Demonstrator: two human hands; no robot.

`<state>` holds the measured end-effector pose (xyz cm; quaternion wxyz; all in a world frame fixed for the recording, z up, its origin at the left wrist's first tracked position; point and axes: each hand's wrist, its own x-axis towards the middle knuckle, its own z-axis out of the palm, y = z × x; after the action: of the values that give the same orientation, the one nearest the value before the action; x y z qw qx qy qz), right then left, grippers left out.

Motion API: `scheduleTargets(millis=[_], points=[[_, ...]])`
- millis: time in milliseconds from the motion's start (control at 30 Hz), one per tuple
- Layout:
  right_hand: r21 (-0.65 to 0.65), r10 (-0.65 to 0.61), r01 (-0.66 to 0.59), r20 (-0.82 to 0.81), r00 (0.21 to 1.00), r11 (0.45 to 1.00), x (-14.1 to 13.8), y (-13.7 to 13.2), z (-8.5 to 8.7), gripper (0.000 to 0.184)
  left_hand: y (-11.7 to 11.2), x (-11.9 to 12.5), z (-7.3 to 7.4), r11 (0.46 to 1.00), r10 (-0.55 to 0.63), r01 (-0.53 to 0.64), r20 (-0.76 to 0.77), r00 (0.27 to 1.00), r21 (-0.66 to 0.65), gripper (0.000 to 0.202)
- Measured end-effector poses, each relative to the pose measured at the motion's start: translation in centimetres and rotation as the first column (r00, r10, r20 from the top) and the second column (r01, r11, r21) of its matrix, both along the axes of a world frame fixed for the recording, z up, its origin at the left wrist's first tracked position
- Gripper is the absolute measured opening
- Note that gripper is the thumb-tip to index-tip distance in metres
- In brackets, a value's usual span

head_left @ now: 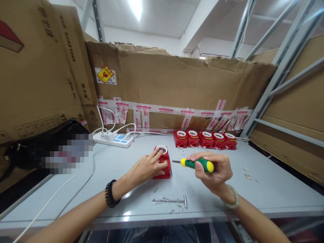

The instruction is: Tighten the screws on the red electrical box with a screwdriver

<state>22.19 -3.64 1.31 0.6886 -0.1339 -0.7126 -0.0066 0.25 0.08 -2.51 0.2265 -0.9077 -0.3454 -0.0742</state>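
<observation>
Near the middle of the table lies a red box-shaped housing [165, 174] with a round window ringed in white at its far end. My left hand [144, 168] is closed over it from the left, with fingertips on the window and the red body, so part of its top is hidden. To its right, my right hand [219, 172] grips a green and yellow screwdriver [192, 164]. The metal shaft points left at the housing, with a small gap between them. In front lie a metal T-handled tool [174, 201] and a loose screw [156, 190].
Several similar red housings [206, 140] stand in a row at the back right, with white cords before them. A white power strip [113, 139] with plugged cables sits back left. Cardboard [172, 81] walls off the rear; metal shelf posts [263, 98] rise at right.
</observation>
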Motion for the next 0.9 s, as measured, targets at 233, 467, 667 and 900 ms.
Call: scheduleTargets(millis=[233,467,667,900], points=[[-0.058,-0.011,0.009,-0.045,0.999,0.998,0.1,0.5,0.0,0.032,-0.7,-1.0,1.6,0.988,-0.054,0.068,0.104,0.993,-0.138,0.048],[-0.15,0.1,-0.109,-0.067,0.993,0.983,-0.6,0.2,0.6,0.029,0.9,-2.1,1.1,0.964,-0.012,0.096,0.321,0.947,-0.249,0.064],[-0.471,0.227,-0.265,-0.136,0.964,0.842,-2.7,0.2,1.2,0.02,1.3,-2.9,1.1,0.934,-0.101,0.22,0.381,0.919,-0.282,0.051],[-0.618,0.296,-0.34,-0.177,0.939,0.708,-4.5,0.7,-0.7,0.022,1.5,-3.7,0.9,0.872,-0.131,0.305,0.417,0.899,-0.382,0.055]])
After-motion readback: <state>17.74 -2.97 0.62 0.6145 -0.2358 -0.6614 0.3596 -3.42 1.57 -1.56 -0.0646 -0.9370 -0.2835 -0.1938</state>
